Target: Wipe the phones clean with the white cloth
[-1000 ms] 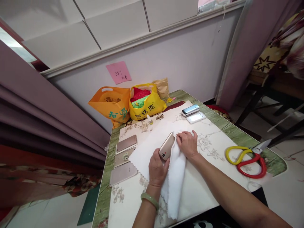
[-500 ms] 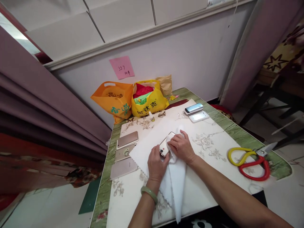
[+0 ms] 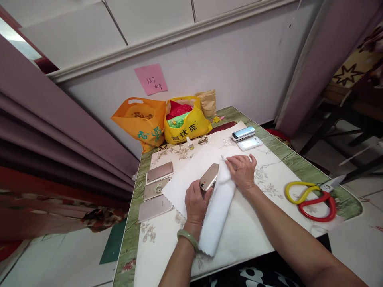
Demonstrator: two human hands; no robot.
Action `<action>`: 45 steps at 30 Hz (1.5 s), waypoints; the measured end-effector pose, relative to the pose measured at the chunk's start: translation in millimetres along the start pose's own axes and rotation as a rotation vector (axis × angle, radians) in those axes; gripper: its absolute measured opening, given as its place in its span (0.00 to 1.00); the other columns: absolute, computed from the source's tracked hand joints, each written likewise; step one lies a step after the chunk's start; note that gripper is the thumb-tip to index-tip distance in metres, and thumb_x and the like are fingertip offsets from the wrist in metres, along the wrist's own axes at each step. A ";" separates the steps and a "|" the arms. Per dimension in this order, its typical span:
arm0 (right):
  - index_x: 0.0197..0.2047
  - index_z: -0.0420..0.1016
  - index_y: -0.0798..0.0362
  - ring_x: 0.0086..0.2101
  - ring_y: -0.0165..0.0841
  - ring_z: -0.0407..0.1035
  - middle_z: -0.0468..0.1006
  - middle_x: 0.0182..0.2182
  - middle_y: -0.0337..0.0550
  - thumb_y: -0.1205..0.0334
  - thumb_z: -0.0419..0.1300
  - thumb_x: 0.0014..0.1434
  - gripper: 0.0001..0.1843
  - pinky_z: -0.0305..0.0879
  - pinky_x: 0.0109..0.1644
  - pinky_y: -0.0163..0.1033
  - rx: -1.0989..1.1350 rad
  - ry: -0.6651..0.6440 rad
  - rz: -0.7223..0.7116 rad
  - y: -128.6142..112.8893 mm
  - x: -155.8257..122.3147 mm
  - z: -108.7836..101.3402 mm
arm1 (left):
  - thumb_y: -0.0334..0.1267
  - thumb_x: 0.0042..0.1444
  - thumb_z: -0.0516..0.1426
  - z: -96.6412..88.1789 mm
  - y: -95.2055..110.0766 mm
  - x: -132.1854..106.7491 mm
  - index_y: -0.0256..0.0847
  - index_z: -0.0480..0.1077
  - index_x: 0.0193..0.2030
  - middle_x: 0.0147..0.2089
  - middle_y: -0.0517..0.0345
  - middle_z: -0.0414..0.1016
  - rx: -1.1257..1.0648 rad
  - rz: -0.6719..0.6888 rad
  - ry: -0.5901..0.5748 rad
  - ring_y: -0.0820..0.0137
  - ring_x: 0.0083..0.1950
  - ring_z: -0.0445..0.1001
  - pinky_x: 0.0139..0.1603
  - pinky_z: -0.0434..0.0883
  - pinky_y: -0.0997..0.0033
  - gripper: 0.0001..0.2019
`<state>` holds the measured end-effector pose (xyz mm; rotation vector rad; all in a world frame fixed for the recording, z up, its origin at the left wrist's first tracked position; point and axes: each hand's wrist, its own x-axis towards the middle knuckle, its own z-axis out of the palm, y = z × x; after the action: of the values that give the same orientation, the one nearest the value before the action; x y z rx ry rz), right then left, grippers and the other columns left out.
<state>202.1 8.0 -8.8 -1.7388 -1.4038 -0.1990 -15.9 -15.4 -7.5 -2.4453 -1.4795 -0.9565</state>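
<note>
My left hand (image 3: 196, 201) grips the lower end of a gold phone (image 3: 209, 176), held back side up over a white cloth (image 3: 191, 175) spread on the table. My right hand (image 3: 242, 171) pinches a bunched fold of that cloth (image 3: 217, 207) against the phone's right edge. The fold hangs down toward me between my two forearms. A green bangle (image 3: 187, 238) sits on my left wrist.
Three gold phones (image 3: 159, 172) (image 3: 156, 188) (image 3: 154, 208) lie in a column at the table's left edge. Two more phones (image 3: 243, 134) (image 3: 250, 143) lie at the back right. Red and yellow scissors (image 3: 311, 195) rest right. Orange (image 3: 140, 123) and yellow bags (image 3: 184, 121) stand by the wall.
My right hand slid the cloth from over the phone's back out to its right edge, uncovering the gold back. My left hand kept its hold on the phone.
</note>
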 end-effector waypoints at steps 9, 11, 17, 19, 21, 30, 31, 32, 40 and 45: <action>0.43 0.80 0.39 0.43 0.33 0.68 0.77 0.36 0.36 0.56 0.59 0.63 0.09 0.41 0.66 0.53 0.403 -0.220 -0.481 -43.9 -19.2 -9.3 | 0.57 0.63 0.45 -10.0 0.1 3.1 0.39 0.70 0.41 0.33 0.53 0.74 0.038 -0.083 -0.069 0.61 0.39 0.66 0.49 0.57 0.58 0.23; 0.44 0.79 0.38 0.43 0.32 0.68 0.78 0.37 0.35 0.56 0.58 0.63 0.09 0.41 0.66 0.52 0.426 -0.237 -0.532 -44.9 -21.2 -7.3 | 0.58 0.63 0.43 -9.4 -0.3 3.1 0.39 0.70 0.42 0.33 0.53 0.74 0.013 -0.076 -0.086 0.61 0.39 0.66 0.48 0.58 0.59 0.25; 0.41 0.80 0.45 0.43 0.36 0.67 0.78 0.38 0.41 0.58 0.59 0.63 0.08 0.45 0.62 0.55 0.156 -0.035 -0.149 -17.8 -8.4 5.9 | 0.62 0.60 0.44 -10.4 1.8 5.0 0.41 0.70 0.40 0.34 0.54 0.74 -0.034 -0.087 -0.118 0.63 0.38 0.65 0.47 0.57 0.60 0.26; 0.42 0.80 0.45 0.42 0.37 0.67 0.77 0.37 0.42 0.58 0.59 0.63 0.08 0.47 0.61 0.54 0.133 0.003 -0.106 -18.2 -9.7 6.5 | 0.61 0.60 0.44 -10.8 1.9 5.5 0.40 0.69 0.39 0.33 0.55 0.74 -0.041 -0.095 -0.116 0.63 0.37 0.65 0.47 0.57 0.60 0.26; 0.43 0.80 0.43 0.41 0.35 0.67 0.77 0.37 0.40 0.58 0.59 0.63 0.09 0.49 0.61 0.52 0.218 -0.068 -0.238 -27.5 -15.9 4.3 | 0.60 0.61 0.44 -10.7 1.1 5.3 0.40 0.69 0.39 0.33 0.55 0.74 -0.042 -0.110 -0.120 0.63 0.38 0.65 0.46 0.57 0.60 0.25; 0.43 0.80 0.47 0.42 0.37 0.67 0.77 0.39 0.44 0.57 0.55 0.65 0.12 0.54 0.56 0.47 0.180 -0.109 -0.100 -25.0 -10.7 7.3 | 0.61 0.60 0.45 -8.3 -0.7 3.9 0.41 0.70 0.41 0.35 0.54 0.74 -0.043 -0.093 -0.101 0.63 0.38 0.66 0.46 0.59 0.60 0.26; 0.43 0.80 0.47 0.42 0.37 0.67 0.78 0.39 0.44 0.57 0.55 0.65 0.12 0.54 0.56 0.47 0.159 -0.089 -0.068 -23.3 -10.1 7.6 | 0.61 0.60 0.45 -8.1 -0.8 4.0 0.41 0.70 0.40 0.34 0.54 0.73 -0.042 -0.091 -0.102 0.63 0.38 0.66 0.46 0.59 0.60 0.26; 0.43 0.80 0.47 0.43 0.38 0.67 0.78 0.40 0.44 0.57 0.55 0.65 0.12 0.54 0.57 0.48 0.161 -0.089 -0.082 -24.2 -11.1 7.2 | 0.61 0.60 0.45 -8.0 -1.0 4.0 0.41 0.70 0.40 0.34 0.54 0.73 -0.039 -0.094 -0.102 0.63 0.38 0.66 0.46 0.59 0.60 0.26; 0.45 0.79 0.44 0.49 0.36 0.69 0.81 0.43 0.37 0.58 0.53 0.66 0.12 0.41 0.66 0.53 0.279 -0.326 -0.405 -36.2 -18.5 1.1 | 0.63 0.57 0.49 -5.0 -1.2 3.1 0.36 0.69 0.46 0.36 0.50 0.73 0.002 -0.051 -0.081 0.61 0.40 0.67 0.48 0.61 0.59 0.29; 0.49 0.78 0.45 0.57 0.44 0.63 0.80 0.47 0.42 0.59 0.54 0.66 0.13 0.37 0.65 0.62 0.032 -0.266 -0.161 -20.6 -13.7 3.6 | 0.63 0.51 0.57 -0.2 -0.7 2.4 0.33 0.66 0.52 0.38 0.48 0.72 0.036 0.013 -0.048 0.59 0.42 0.68 0.50 0.62 0.56 0.34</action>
<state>178.2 0.4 -8.6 -1.6719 -1.7327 -0.0321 -15.9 -13.3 -6.1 -2.4658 -1.4805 -0.8667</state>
